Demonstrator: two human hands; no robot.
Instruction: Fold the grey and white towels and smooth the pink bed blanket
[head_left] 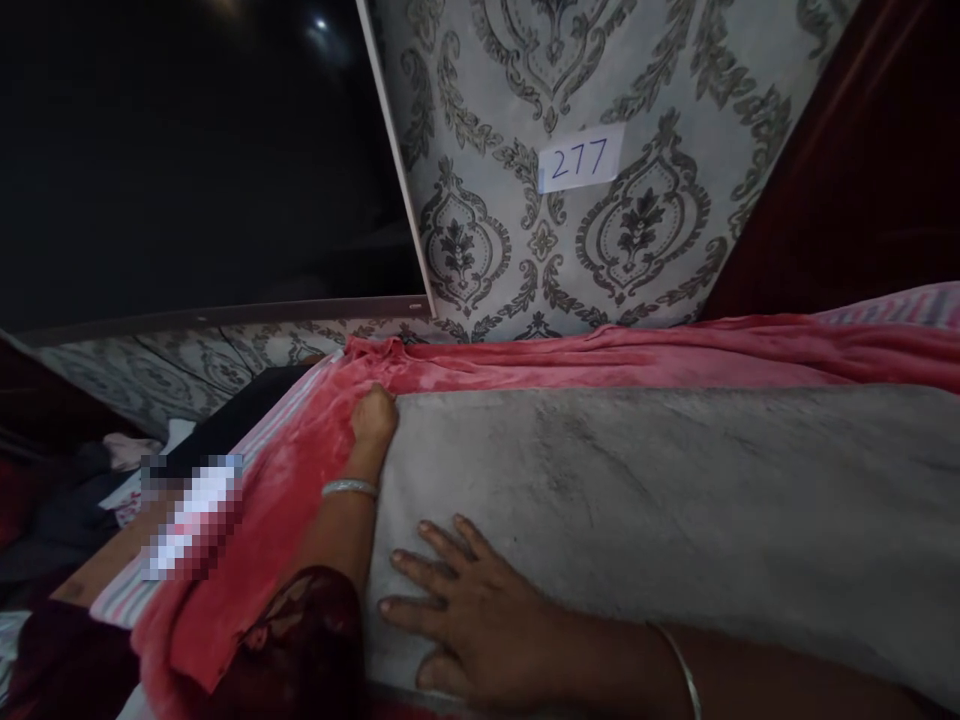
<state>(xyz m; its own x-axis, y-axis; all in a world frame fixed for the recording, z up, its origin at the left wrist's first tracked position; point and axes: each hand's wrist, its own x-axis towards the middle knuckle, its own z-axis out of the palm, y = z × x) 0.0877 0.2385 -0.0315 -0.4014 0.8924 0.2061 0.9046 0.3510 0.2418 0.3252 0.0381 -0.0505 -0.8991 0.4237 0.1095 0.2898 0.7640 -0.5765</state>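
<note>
A grey plush blanket [645, 500] lies as a long, fairly smooth rectangle on top of a red plush blanket [300, 460]. At the grey blanket's far left corner my left hand [375, 415] is closed, its fingers curled on the edge; the fingertips are hidden. My right hand [487, 620] rests palm down near the left end of the grey blanket, fingers spread flat on the fabric. Each wrist wears a metal bangle.
Behind the bed stands a patterned wall with a paper label [580, 158] reading 277. A large dark television screen [202, 160] is at upper left. A dark red panel [847, 170] rises at right. Clothes [60, 510] lie piled low on the left.
</note>
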